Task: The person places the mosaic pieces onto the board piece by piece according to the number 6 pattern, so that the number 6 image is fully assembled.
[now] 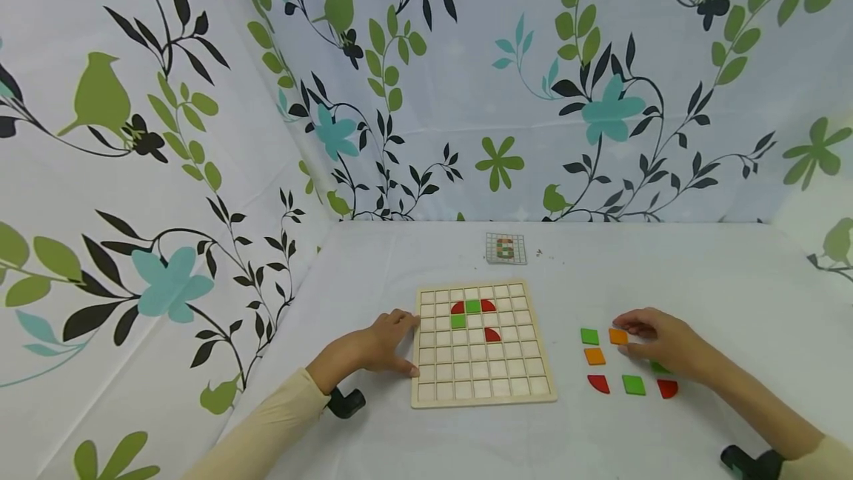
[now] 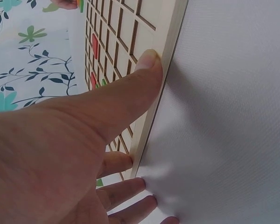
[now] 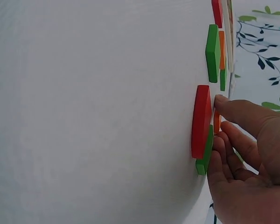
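A pale wooden grid board (image 1: 443, 392) lies on the white table, holding two green squares and three red quarter-circles. My left hand (image 1: 386, 343) rests along its left edge; in the left wrist view the thumb (image 2: 148, 60) touches the rim, with the other fingers spread at the edge and over the table. Right of the board, my right hand (image 1: 666, 343) pinches an orange square tile (image 1: 617, 336) between thumb and index finger. The right wrist view shows this orange tile (image 3: 217, 121) partly hidden between the fingertips, the other fingers curled beside it.
Around the right hand lie an orange square (image 1: 594, 356), green squares (image 1: 634, 385) and red quarter-circles (image 1: 598, 384); one green tile (image 1: 660, 367) is partly covered by the hand. Behind the board lies a small pattern card (image 1: 506, 249). A patterned curtain (image 1: 426, 95) hangs behind the table.
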Motion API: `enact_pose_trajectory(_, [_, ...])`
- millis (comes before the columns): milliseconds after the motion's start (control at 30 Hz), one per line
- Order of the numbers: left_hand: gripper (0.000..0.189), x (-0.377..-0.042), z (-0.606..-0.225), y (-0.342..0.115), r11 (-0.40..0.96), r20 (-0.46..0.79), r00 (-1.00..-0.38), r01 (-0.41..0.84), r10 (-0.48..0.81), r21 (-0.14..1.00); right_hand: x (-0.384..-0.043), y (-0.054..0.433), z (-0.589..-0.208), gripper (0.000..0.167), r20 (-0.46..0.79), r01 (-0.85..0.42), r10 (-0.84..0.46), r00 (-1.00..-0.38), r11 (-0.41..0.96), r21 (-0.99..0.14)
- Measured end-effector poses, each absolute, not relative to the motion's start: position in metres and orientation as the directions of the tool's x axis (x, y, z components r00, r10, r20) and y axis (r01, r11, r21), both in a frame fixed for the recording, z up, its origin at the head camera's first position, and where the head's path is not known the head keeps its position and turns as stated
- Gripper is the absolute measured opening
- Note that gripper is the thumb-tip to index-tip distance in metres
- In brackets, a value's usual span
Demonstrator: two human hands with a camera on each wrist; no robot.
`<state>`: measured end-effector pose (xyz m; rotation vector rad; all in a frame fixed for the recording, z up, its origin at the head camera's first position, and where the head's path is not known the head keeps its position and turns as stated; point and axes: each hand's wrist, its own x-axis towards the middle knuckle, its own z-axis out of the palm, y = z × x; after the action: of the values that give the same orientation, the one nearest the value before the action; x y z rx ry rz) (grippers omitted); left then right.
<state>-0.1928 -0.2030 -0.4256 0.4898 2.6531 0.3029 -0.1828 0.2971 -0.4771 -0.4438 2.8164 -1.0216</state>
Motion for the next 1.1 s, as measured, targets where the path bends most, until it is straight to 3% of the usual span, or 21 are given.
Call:
enact_pose_trajectory(467, [0.092, -0.192, -0.427, -0.204, 0.913, -0.363, -0.848, 0.297, 0.387, 0.279, -0.183, 0.295, -0.480, 0.027, 0.029, -0.267, -0.317, -0.948, 0.743, -0.613])
enact_pose_trajectory(1100, [0.092, -0.193, -0.427, -0.205, 0.907, -0.353, -0.844, 0.317, 0.404, 0.278, -0.187, 0.279, -0.470, 0.025, 0.050, -0.289, -0.317, -0.947, 0.772, -0.566])
